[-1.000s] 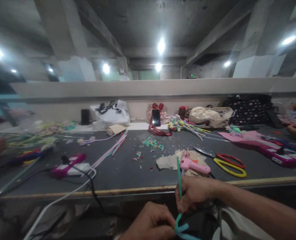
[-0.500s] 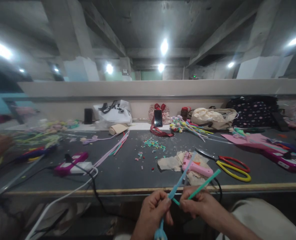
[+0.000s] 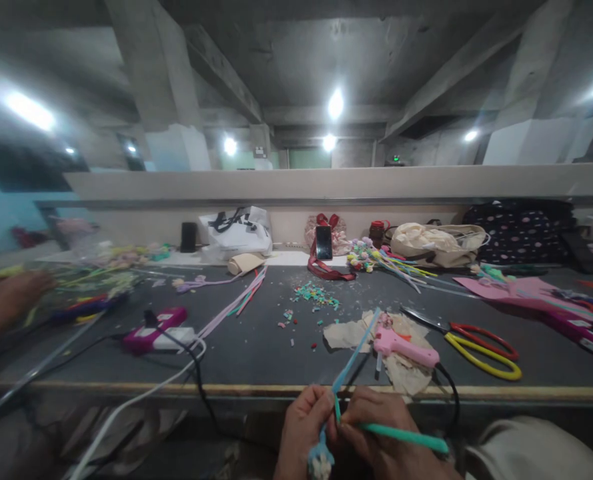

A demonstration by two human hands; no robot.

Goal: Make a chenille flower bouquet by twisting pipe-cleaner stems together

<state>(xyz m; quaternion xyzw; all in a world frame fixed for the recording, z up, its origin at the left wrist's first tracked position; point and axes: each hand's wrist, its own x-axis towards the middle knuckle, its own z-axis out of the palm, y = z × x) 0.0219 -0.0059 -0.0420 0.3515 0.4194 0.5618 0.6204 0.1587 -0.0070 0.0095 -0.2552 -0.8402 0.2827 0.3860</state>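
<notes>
My left hand [image 3: 305, 427] pinches a light blue strip [image 3: 355, 355] that points up and away over the table edge. Below that hand the strip ends in a blue piece with a cluster of pale bits [image 3: 321, 461]. My right hand [image 3: 381, 427] is closed on a green strip [image 3: 406, 437], whose free end sticks out to the right. The green strip's other end meets the blue one between my hands. Just beyond lies a pink glue gun [image 3: 405, 348] on crumpled beige paper [image 3: 347, 335]. Scissors [image 3: 481, 347] with red and yellow handles rest to its right.
Small green and red scraps [image 3: 316, 295] lie mid-table. A purple power strip [image 3: 156, 330] with cords sits left, near a bundle of lilac strips [image 3: 236, 303]. A phone [image 3: 323, 243] and a white bag [image 3: 241, 231] stand behind. Another person's hand [image 3: 19, 293] is at far left.
The green strip's free end has swung down from pointing up-right to nearly level. My right hand has turned and come closer to my left. The view has shifted slightly.
</notes>
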